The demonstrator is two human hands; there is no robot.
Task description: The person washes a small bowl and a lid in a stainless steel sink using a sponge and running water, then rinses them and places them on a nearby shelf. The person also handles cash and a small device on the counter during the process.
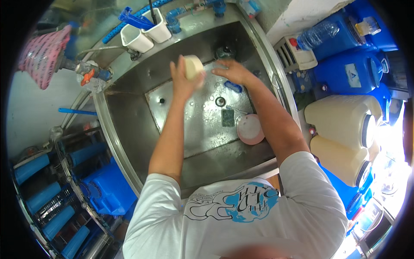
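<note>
My left hand [183,84] is closed round a short, round cream-coloured piece [193,65], held above the sink floor; slight blur hides whether it is a cap or a small tub. To the right of it my right hand [233,72] is stretched out with its fingers apart, holding nothing that shows. Below that hand a blue brush [233,86] lies on the wet floor of the steel sink [189,142]. Nearer to me are a dark green scouring pad [227,118] and a pink bowl [250,129] with whitish liquid, partly beside my right forearm.
Two white holders [137,39] stand on the sink's back left rim, one with a blue item in it. An orange-handled tap [88,77] is at the left. Blue jugs [353,73] and cream jugs [338,114] line the right side. Blue water containers [110,187] and a rack stand lower left.
</note>
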